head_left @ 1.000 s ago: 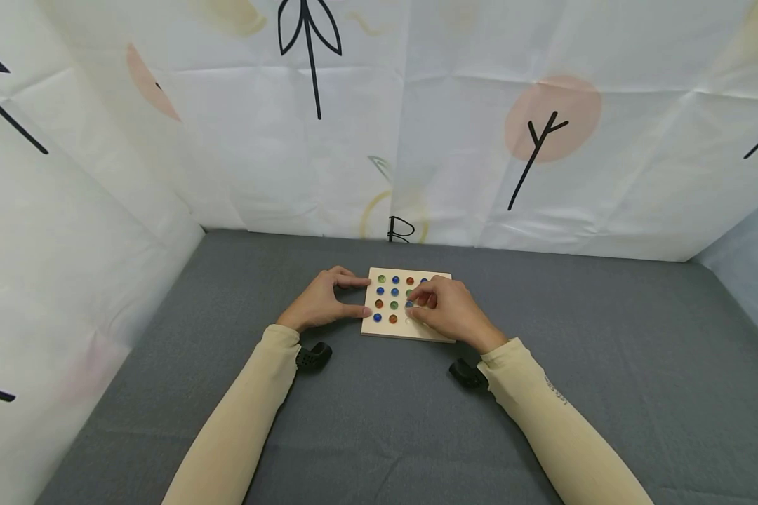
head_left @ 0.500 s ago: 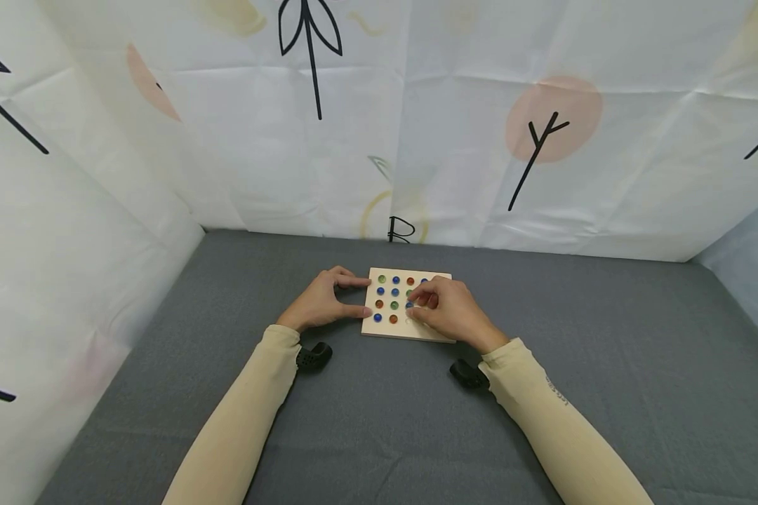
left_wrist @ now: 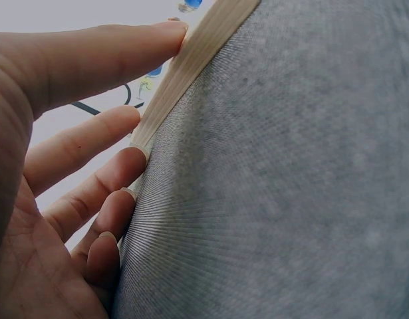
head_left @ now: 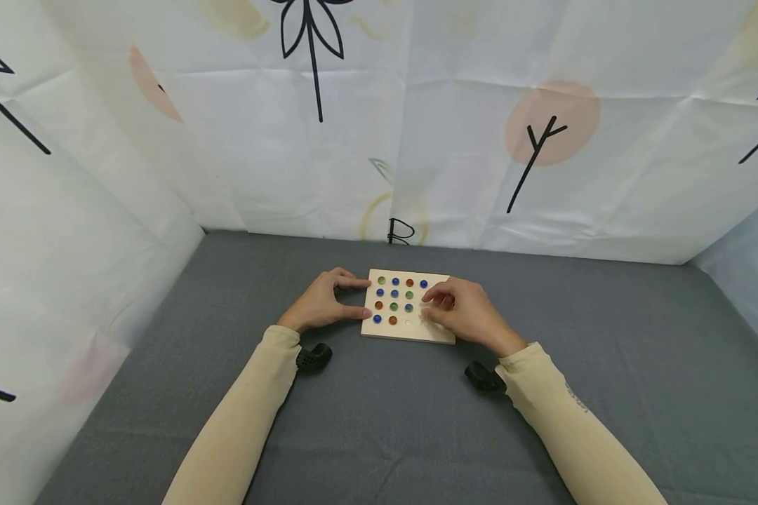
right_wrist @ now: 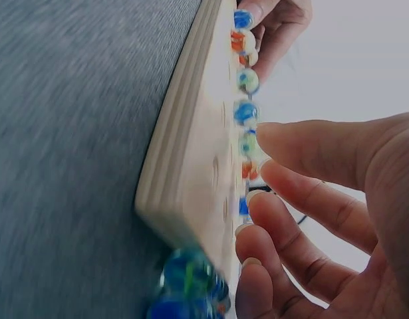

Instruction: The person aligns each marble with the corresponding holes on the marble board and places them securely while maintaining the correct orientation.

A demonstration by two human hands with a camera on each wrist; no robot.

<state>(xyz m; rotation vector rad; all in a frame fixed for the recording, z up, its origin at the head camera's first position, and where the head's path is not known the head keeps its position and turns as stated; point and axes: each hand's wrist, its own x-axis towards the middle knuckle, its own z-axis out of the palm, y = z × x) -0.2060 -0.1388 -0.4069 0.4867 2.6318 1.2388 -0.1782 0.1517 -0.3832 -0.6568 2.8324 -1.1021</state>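
- Two cream fabric sleeves (head_left: 227, 421) crossed the tabletop's near edge, cut off by the frame; dark print on the right one was too small to read.
- Black wrist devices (head_left: 314, 358) jutted inward from the cuffs, over the grey cloth-covered tabletop (head_left: 379, 435).
- The right hand (head_left: 467, 308) was over the board's right edge, thumb and loosely bent fingers apart, grasping nothing visible; whether a fingertip touched a marble could not be told.
- Blue and green loose glass marbles (right_wrist: 187, 272), blurred and cut off, sat just beside the board's right edge; in the head view the right hand blocked that spot.
- The flat pale wooden board (head_left: 426, 335) lay nearer the tabletop's far edge, its right edge mostly covered.
- The left hand (head_left: 321, 300) kept thumb and index finger extended, their tips touching the board's left edge without clenching.
- Rows of blue, green and orange-red round glass marbles (head_left: 394, 294) sat on the board; along its near edge, a pale round hollow (head_left: 408, 322) showed.
- Beyond the tabletop's far edge hung a white printed fabric backdrop (head_left: 455, 140), cropped above.
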